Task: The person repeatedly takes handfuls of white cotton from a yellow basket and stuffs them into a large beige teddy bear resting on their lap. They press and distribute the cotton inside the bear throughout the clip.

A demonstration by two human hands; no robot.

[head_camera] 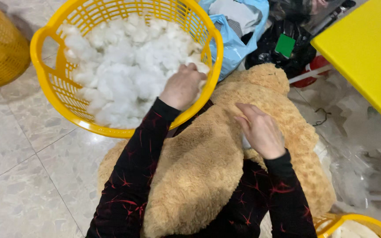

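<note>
One large tan plush bear (pixel 208 163) is lying across the person's lap. The right hand (pixel 261 130) is resting on its fur, fingers loosely curved, touching a small white opening. The left hand (pixel 182 86) is closing around white fluffy stuffing (pixel 120 66) inside the round yellow plastic basket (pixel 45 48), just beyond the bear. Two more yellow baskets are showing at frame edges; grey tiled floor (pixel 18 167) is lying open leftward.
</note>
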